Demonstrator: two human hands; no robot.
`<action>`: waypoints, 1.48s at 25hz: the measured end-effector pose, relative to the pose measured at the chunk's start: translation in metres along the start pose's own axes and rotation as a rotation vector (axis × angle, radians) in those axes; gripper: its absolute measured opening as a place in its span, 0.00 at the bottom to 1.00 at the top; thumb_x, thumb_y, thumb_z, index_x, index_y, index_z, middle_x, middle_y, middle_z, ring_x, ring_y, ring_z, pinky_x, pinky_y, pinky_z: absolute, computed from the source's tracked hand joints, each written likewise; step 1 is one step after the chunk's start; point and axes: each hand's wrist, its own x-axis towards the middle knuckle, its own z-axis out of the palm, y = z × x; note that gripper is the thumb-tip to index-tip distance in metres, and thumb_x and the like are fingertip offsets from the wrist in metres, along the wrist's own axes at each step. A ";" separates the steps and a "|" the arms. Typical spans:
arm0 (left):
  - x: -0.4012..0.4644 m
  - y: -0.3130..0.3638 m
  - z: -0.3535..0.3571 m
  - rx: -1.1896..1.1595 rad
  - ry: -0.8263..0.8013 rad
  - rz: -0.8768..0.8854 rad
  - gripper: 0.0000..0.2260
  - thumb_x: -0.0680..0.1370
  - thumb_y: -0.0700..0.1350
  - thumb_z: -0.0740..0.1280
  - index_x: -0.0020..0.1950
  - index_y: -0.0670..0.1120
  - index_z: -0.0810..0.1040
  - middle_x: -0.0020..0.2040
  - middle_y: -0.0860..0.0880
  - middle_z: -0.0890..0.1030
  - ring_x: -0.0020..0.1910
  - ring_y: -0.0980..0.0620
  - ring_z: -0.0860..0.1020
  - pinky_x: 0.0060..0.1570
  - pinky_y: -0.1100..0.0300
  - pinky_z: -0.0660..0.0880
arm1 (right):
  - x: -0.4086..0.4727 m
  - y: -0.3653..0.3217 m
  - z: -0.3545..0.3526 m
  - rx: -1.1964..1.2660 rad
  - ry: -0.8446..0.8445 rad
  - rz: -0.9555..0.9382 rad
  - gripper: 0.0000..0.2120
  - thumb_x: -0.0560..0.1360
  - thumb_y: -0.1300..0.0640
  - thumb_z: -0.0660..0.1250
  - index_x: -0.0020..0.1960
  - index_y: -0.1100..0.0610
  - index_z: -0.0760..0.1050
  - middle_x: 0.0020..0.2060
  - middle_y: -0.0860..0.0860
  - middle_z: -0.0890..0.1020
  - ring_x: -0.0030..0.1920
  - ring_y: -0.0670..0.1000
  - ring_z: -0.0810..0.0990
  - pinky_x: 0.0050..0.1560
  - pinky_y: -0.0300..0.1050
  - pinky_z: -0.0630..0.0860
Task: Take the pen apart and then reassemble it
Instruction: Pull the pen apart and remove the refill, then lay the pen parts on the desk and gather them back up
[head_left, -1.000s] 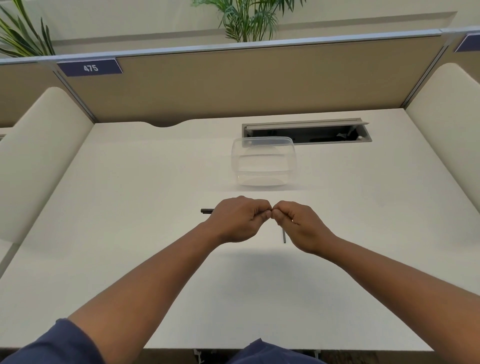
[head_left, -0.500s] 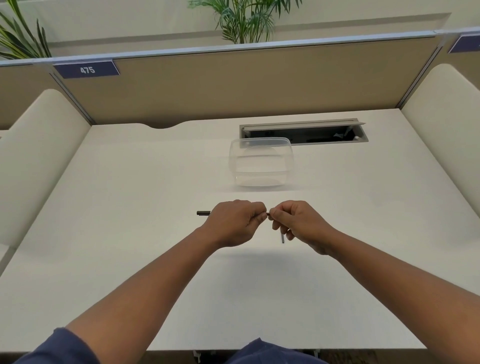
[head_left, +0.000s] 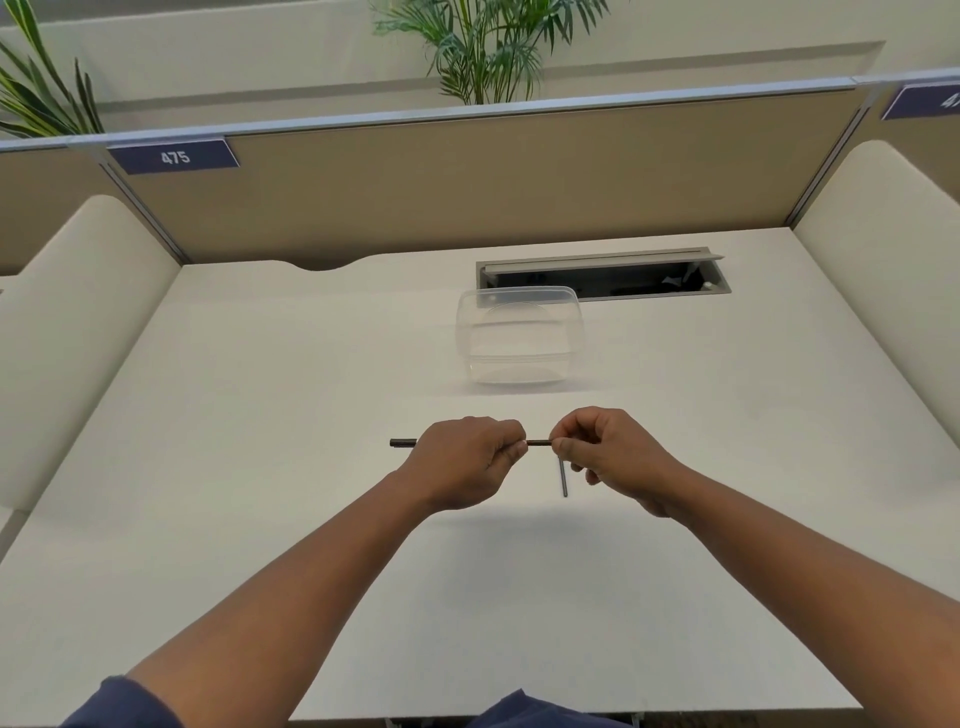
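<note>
A pale desk in a partitioned cubicle, tan divider at the far edge, palms showing above it; now to the action. The pen is held above the desk at centre, its long axis running left to right; the dark tail pokes out left of the left hand, and a short dark stretch shows in the gap between the two hands. The left hand's fingers are curled tight round the barrel, thumb and forefinger at its right end; the right hand pinches the exposed piece at its right end, fingertips narrow. Both hands are equally close, one at each end of the axis; any pull, I'd judge, goes straight along that line, rightward. A thin grey rod hangs down from under the right hand's fingers; whether it is gripped or merely tucked there, I cannot tell. Beyond, a clear plastic container sits on the desk, well apart; behind it an open cable tray.
</note>
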 end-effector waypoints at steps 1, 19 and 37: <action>-0.001 -0.002 0.001 -0.008 -0.006 -0.011 0.12 0.83 0.56 0.54 0.46 0.52 0.71 0.37 0.53 0.76 0.38 0.49 0.74 0.37 0.51 0.75 | 0.000 0.003 -0.004 0.010 0.003 0.015 0.04 0.76 0.59 0.71 0.43 0.53 0.83 0.35 0.46 0.82 0.34 0.42 0.78 0.35 0.40 0.75; 0.005 -0.007 0.029 -0.209 -0.114 0.022 0.10 0.85 0.49 0.57 0.59 0.50 0.76 0.46 0.52 0.77 0.47 0.49 0.75 0.49 0.47 0.76 | 0.034 0.099 -0.021 -0.138 0.421 0.413 0.06 0.71 0.59 0.69 0.38 0.62 0.80 0.36 0.55 0.85 0.37 0.55 0.81 0.36 0.45 0.74; 0.012 -0.012 0.030 -0.199 -0.136 -0.009 0.09 0.85 0.47 0.57 0.56 0.48 0.76 0.45 0.50 0.77 0.46 0.47 0.75 0.48 0.46 0.76 | 0.052 0.104 -0.012 -0.304 0.430 0.454 0.04 0.65 0.58 0.69 0.36 0.57 0.74 0.32 0.55 0.77 0.33 0.55 0.73 0.35 0.45 0.67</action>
